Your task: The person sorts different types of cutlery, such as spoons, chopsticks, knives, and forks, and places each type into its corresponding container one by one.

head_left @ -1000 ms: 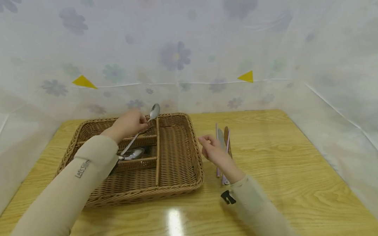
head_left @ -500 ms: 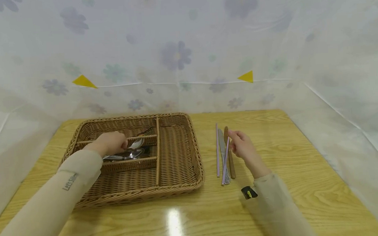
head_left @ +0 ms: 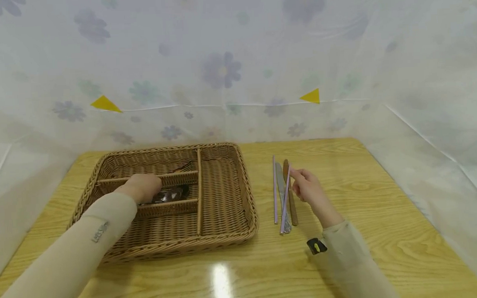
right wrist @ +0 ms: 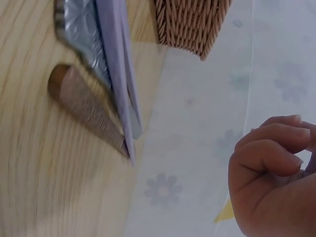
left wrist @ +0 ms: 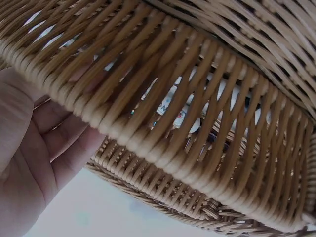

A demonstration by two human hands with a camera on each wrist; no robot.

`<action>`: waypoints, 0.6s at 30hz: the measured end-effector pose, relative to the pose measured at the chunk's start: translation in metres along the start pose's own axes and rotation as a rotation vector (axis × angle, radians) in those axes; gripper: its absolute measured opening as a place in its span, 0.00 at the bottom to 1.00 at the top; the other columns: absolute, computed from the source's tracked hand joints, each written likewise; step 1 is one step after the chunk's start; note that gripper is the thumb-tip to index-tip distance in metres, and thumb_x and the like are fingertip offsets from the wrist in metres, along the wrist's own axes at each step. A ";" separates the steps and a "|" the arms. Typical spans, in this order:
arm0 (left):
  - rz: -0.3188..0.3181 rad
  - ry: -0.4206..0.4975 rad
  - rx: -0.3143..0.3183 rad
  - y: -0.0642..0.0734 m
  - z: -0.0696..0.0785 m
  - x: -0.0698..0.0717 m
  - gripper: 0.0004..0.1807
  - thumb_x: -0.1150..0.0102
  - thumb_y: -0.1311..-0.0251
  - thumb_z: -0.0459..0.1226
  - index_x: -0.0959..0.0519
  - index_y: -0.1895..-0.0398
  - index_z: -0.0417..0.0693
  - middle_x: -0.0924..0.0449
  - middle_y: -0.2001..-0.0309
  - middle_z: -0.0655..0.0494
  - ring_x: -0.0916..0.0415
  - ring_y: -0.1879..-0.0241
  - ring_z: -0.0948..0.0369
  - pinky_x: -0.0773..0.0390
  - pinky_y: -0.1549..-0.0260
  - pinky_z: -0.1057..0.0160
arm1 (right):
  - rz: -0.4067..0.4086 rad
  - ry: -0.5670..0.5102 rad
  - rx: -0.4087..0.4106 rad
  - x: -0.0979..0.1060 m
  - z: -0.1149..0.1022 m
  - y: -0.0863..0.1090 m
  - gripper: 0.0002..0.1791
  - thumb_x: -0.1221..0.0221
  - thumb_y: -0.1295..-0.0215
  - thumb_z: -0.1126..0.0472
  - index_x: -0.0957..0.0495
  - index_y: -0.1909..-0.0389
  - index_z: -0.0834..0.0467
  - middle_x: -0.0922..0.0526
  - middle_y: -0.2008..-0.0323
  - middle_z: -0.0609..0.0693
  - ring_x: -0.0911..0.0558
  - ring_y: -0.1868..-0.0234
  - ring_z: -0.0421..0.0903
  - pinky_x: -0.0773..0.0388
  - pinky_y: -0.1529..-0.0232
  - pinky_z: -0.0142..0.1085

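Observation:
My left hand reaches down into the middle compartment of the wicker basket; its fingertips are hidden. In the left wrist view, the fingers pass behind a woven divider, and parts of light utensils show through its gaps. A dark, shiny brown utensil lies beside this hand. My right hand hovers with loosely curled fingers near the far end of a slanted lilac chopstick. The right wrist view shows the hand apart from the chopsticks, with nothing visibly held.
A second lilac chopstick, a silver knife with an ornate handle and a brown wooden-looking utensil lie on the table, right of the basket. White floral sheeting stands behind and at both sides.
My left hand has carried a spoon down into the middle compartment; the spoons seen there before are out of sight now. My right hand has shifted rightward, past the chopsticks.

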State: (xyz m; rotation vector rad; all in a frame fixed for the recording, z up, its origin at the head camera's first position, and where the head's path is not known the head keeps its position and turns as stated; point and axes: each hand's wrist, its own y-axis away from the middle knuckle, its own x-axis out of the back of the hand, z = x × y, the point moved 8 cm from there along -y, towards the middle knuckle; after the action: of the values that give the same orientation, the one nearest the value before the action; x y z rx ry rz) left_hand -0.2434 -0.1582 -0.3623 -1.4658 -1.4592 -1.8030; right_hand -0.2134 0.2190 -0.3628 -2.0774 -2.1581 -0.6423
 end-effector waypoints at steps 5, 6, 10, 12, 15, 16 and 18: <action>0.057 0.084 -0.003 0.002 -0.006 0.008 0.16 0.49 0.39 0.26 0.26 0.83 0.49 0.31 0.83 0.59 0.41 0.81 0.64 0.40 0.80 0.64 | 0.020 0.083 0.040 0.012 0.005 -0.003 0.27 0.53 0.29 0.46 0.32 0.50 0.68 0.32 0.84 0.45 0.40 0.85 0.36 0.40 0.81 0.31; 0.068 0.095 -0.008 0.003 -0.007 0.009 0.14 0.49 0.39 0.27 0.23 0.80 0.48 0.26 0.81 0.59 0.36 0.80 0.65 0.36 0.80 0.64 | 0.017 0.108 0.049 0.014 0.006 -0.003 0.26 0.53 0.29 0.48 0.32 0.50 0.69 0.31 0.83 0.46 0.38 0.84 0.37 0.38 0.80 0.33; 0.087 0.156 -0.015 0.003 -0.009 0.013 0.08 0.47 0.37 0.34 0.18 0.68 0.44 0.19 0.73 0.55 0.26 0.76 0.63 0.26 0.76 0.61 | 0.020 0.258 0.063 0.020 0.012 -0.008 0.19 0.53 0.29 0.56 0.30 0.50 0.69 0.25 0.75 0.56 0.29 0.77 0.42 0.30 0.73 0.36; 0.089 0.196 -0.010 0.003 -0.009 0.013 0.08 0.47 0.36 0.35 0.18 0.66 0.43 0.20 0.74 0.54 0.27 0.76 0.62 0.26 0.75 0.60 | 0.022 0.374 0.096 0.021 0.011 -0.012 0.16 0.52 0.30 0.60 0.28 0.52 0.68 0.23 0.70 0.60 0.27 0.75 0.45 0.28 0.72 0.36; 0.101 0.235 -0.004 0.004 -0.008 0.013 0.10 0.49 0.35 0.36 0.18 0.64 0.42 0.20 0.72 0.53 0.28 0.76 0.63 0.27 0.74 0.60 | 0.037 0.589 0.168 0.021 0.007 -0.018 0.13 0.50 0.32 0.63 0.25 0.54 0.67 0.21 0.64 0.62 0.23 0.73 0.48 0.27 0.72 0.37; 0.102 0.243 -0.004 0.004 -0.007 0.013 0.10 0.49 0.35 0.36 0.19 0.64 0.42 0.20 0.72 0.51 0.29 0.76 0.62 0.28 0.74 0.60 | 0.036 0.651 0.194 0.020 0.006 -0.020 0.12 0.49 0.33 0.64 0.25 0.54 0.67 0.20 0.62 0.63 0.22 0.71 0.49 0.26 0.71 0.39; 0.118 0.239 -0.010 0.003 -0.004 0.014 0.11 0.49 0.35 0.37 0.18 0.60 0.42 0.18 0.67 0.51 0.26 0.74 0.63 0.25 0.72 0.58 | 0.026 0.763 0.230 0.018 0.007 -0.026 0.12 0.48 0.34 0.66 0.24 0.54 0.67 0.20 0.59 0.63 0.20 0.67 0.52 0.24 0.66 0.42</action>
State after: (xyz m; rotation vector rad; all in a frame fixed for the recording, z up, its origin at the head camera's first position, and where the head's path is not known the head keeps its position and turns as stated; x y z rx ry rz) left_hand -0.2483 -0.1584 -0.3479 -1.2625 -1.2230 -1.8421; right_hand -0.2380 0.2385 -0.3696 -1.4106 -1.6603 -0.9351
